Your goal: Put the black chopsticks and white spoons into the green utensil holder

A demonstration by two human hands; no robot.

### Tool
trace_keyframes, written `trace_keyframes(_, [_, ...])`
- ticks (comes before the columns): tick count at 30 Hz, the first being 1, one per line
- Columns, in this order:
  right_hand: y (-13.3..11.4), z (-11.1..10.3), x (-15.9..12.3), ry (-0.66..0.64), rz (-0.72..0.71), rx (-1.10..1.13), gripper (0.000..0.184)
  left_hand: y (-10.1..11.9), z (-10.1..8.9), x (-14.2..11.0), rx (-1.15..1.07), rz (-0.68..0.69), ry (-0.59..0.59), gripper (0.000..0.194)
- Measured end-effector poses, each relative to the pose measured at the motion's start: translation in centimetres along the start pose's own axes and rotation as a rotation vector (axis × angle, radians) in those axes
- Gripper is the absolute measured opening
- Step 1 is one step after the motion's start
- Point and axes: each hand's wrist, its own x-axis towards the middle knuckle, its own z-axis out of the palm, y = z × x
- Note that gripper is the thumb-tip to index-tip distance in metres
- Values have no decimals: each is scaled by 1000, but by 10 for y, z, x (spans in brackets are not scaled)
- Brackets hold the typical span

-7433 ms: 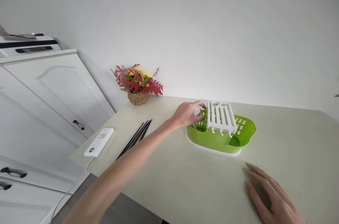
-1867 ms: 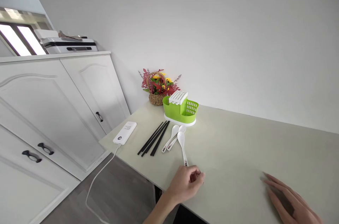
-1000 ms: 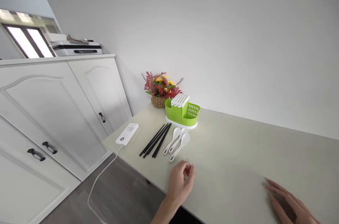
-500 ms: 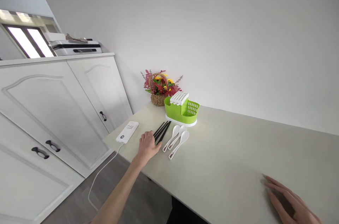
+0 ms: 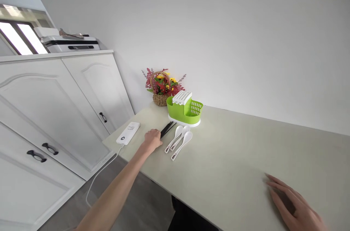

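Observation:
My left hand [image 5: 153, 140] is closed around the near ends of several black chopsticks [image 5: 167, 128], which are bunched together on the table. Their far tips point toward the green and white cutlery holder [image 5: 179, 111]. Just right of the chopsticks lie three white spoons [image 5: 187, 137], bowls away from me and handles toward me. At the lower right, my right hand [image 5: 295, 203] rests on or just over the tabletop, fingers stretched out and holding nothing.
A woven flower basket [image 5: 161, 99] stands behind the holder. Left of my left hand lies a white power bank [image 5: 128, 132] with a cable [image 5: 104, 175] hanging over the table edge. White cabinets [image 5: 90, 92] carry a case [image 5: 72, 46]. The table [image 5: 232, 151] meets the wall behind.
My left hand's fingers have closed on the chopsticks, which were spread apart and are now gathered into a bundle. My right hand stays about where it was; the view has shifted slightly.

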Motion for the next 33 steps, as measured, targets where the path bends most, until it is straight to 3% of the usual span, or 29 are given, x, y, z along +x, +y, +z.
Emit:
trace_keyframes(5, [-7,1,-3,8,5,19,45,-5,3,2,67,-7,-49,36])
trace_keyframes(11, [-10,-1,-2,8,32,24,44,-13,15,-13,28,9,0,45])
trace_keyframes(18, [3,2,-1,-9,-11,38,45,-28,13,-28,-188,-1,140,23])
trace_keyframes(20, [9,5,0,-17,4,55,46,-23,7,-35,-329,29,182,32])
trace_keyframes(23, [0,6,7,-34,41,120,46,4,3,-47,-908,153,115,43])
trace_keyframes(25, [-28,5,15,-80,59,235,45,36,5,-58,-1311,261,-60,51])
trace_keyframes(28, [-101,-2,33,-220,-16,523,44,93,12,-78,-1560,362,-231,58])
trace_keyframes(31, [-181,-15,57,-182,-122,762,51,141,22,-99,-1525,490,-197,54])
trace_keyframes(33, [-221,-27,73,-203,-177,896,59,163,28,-109,-1441,570,-151,49])
